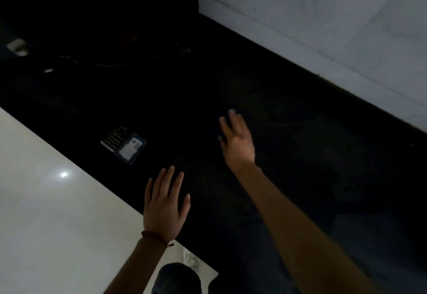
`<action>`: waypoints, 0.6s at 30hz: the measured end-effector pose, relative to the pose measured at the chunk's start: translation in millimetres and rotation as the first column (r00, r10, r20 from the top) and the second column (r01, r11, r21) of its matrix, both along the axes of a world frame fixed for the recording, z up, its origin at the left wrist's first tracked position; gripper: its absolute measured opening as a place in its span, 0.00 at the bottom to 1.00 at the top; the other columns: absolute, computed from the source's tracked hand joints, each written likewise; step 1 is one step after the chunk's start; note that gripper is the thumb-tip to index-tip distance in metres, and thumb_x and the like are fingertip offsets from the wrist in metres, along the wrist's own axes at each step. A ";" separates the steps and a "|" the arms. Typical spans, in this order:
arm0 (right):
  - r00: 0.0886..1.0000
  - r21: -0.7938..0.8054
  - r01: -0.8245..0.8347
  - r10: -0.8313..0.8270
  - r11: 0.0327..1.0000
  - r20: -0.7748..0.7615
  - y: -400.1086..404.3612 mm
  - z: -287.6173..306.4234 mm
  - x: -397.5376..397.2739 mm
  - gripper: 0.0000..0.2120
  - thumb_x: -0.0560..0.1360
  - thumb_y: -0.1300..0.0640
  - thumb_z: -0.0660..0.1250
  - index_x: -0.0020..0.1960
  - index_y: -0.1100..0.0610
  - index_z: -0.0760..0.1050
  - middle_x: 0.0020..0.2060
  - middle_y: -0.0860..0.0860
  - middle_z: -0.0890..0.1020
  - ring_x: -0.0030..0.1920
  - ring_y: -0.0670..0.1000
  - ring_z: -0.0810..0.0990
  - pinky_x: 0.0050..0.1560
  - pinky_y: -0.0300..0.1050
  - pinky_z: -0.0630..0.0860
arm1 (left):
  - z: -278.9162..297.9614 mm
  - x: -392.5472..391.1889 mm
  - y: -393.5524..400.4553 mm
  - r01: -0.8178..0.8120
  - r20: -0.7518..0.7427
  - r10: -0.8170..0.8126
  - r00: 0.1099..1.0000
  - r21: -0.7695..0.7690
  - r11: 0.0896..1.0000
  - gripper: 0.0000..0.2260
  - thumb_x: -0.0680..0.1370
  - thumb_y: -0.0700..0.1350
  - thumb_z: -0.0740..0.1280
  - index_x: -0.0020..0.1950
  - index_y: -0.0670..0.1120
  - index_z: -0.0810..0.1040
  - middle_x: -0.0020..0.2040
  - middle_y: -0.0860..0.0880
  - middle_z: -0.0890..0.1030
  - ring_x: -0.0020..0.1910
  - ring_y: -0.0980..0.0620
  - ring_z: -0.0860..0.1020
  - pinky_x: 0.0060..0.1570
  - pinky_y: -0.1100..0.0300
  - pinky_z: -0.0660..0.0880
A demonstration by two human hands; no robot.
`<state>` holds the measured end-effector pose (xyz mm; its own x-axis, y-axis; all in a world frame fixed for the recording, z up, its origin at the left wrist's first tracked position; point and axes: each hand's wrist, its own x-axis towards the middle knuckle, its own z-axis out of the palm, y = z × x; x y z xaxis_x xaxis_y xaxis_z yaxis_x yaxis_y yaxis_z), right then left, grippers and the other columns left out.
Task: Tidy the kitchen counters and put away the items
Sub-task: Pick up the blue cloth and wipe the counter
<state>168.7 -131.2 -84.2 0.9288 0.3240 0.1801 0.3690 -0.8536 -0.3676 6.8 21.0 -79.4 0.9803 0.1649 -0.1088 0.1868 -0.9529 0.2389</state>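
Fingers (171, 178) of both your hands spread, holding nothing | left hand (165, 206) at bench (288, 155) edge, right hand (238, 141) over it | step: likely seeking the next item | next: card holder (129, 148) lies nearest, reach left.

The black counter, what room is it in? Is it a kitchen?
Probably a kitchen, though it is very dark. A long black counter runs along a pale tiled wall, and a big round dark pan-like thing sits at its far end. Both hands, left hand and right hand, are open above it.

It was a dim home kitchen: a long black stone surface (300, 132) ran beneath pale wall tiles (323, 16), above a glossy white tiled floor (46, 201).
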 end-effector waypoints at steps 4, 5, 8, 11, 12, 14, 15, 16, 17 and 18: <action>0.940 -0.142 -0.320 0.332 0.937 0.076 -17.1 -6.2 8.0 0.28 0.69 0.61 0.68 0.68 0.57 0.67 0.69 0.58 0.69 0.68 0.60 0.69 0.63 0.54 0.71 | -0.1 -0.1 1.9 0.001 0.009 -0.001 1.000 0.001 1.000 0.26 0.78 0.57 0.43 0.64 0.45 0.71 0.66 0.42 0.74 0.67 0.45 0.64 0.68 0.48 0.57; 0.976 -0.110 -0.205 0.212 0.972 0.053 -17.5 -3.6 20.3 0.27 0.71 0.61 0.67 0.69 0.57 0.66 0.70 0.58 0.67 0.69 0.60 0.68 0.65 0.54 0.69 | 0.0 0.8 2.7 0.001 0.009 -0.001 1.000 -0.003 1.000 0.26 0.78 0.57 0.43 0.64 0.46 0.71 0.66 0.42 0.74 0.67 0.45 0.64 0.68 0.48 0.57; 0.996 -0.008 0.077 -0.077 0.997 -0.040 11.5 2.0 15.0 0.26 0.72 0.61 0.65 0.69 0.59 0.66 0.71 0.60 0.66 0.70 0.63 0.65 0.66 0.57 0.68 | -1.5 0.3 3.4 -0.003 0.021 0.003 1.000 -0.010 1.000 0.25 0.78 0.57 0.45 0.64 0.46 0.72 0.66 0.43 0.75 0.67 0.46 0.65 0.68 0.48 0.57; 0.947 -0.068 -0.316 0.319 0.946 0.034 20.7 -10.5 -30.0 0.32 0.67 0.61 0.70 0.69 0.56 0.65 0.70 0.58 0.68 0.69 0.60 0.67 0.65 0.54 0.69 | -2.0 -0.5 2.8 0.006 0.045 -0.006 0.999 0.002 1.000 0.22 0.76 0.55 0.52 0.64 0.46 0.72 0.66 0.43 0.75 0.67 0.46 0.64 0.68 0.47 0.57; 0.912 -0.101 -0.404 0.408 0.909 0.023 10.1 -10.3 -30.4 0.33 0.66 0.61 0.71 0.69 0.55 0.63 0.70 0.57 0.68 0.69 0.59 0.67 0.65 0.53 0.69 | -2.6 -0.7 2.8 0.008 0.047 -0.009 0.999 0.009 1.000 0.22 0.75 0.54 0.54 0.64 0.46 0.72 0.65 0.42 0.75 0.67 0.46 0.64 0.67 0.47 0.57; 0.940 -0.128 -0.322 0.332 0.938 0.073 -6.1 -10.9 -7.5 0.33 0.66 0.62 0.72 0.69 0.56 0.64 0.69 0.58 0.69 0.68 0.60 0.69 0.64 0.55 0.71 | -2.9 -0.7 3.1 0.020 0.050 -0.021 0.999 0.018 1.000 0.22 0.76 0.55 0.52 0.64 0.46 0.72 0.65 0.42 0.75 0.67 0.46 0.64 0.67 0.47 0.57; 0.982 -0.085 -0.178 0.183 0.980 0.055 -10.2 -7.9 2.8 0.32 0.67 0.62 0.71 0.69 0.57 0.66 0.69 0.59 0.69 0.68 0.61 0.69 0.63 0.57 0.72 | -2.8 -0.6 3.1 0.023 0.043 -0.024 0.999 0.015 1.000 0.23 0.77 0.55 0.49 0.64 0.46 0.71 0.66 0.42 0.75 0.67 0.46 0.64 0.67 0.47 0.57; 0.999 -0.041 -0.033 0.034 0.999 0.024 -10.5 -4.8 8.2 0.29 0.69 0.63 0.70 0.69 0.58 0.67 0.70 0.60 0.68 0.68 0.63 0.68 0.63 0.60 0.72 | -3.3 -0.9 3.3 0.023 0.040 -0.023 0.999 0.011 1.000 0.23 0.78 0.56 0.48 0.64 0.46 0.71 0.66 0.42 0.75 0.67 0.46 0.64 0.67 0.47 0.57; 0.998 -0.018 0.053 -0.054 0.998 -0.022 -5.5 -2.2 5.2 0.28 0.70 0.64 0.69 0.69 0.59 0.67 0.70 0.60 0.67 0.69 0.63 0.67 0.63 0.61 0.72 | -4.0 -1.0 3.8 0.021 0.048 -0.021 0.999 0.006 1.000 0.23 0.77 0.56 0.49 0.64 0.45 0.71 0.66 0.42 0.75 0.67 0.46 0.64 0.67 0.47 0.57; 0.998 -0.016 0.058 -0.058 0.998 -0.036 -0.7 -1.6 -4.3 0.29 0.69 0.64 0.69 0.69 0.59 0.66 0.71 0.60 0.66 0.69 0.64 0.66 0.64 0.61 0.71 | -4.9 -1.0 3.7 0.021 0.060 -0.021 0.998 0.005 1.000 0.22 0.76 0.55 0.52 0.64 0.45 0.71 0.66 0.42 0.75 0.67 0.45 0.64 0.67 0.46 0.57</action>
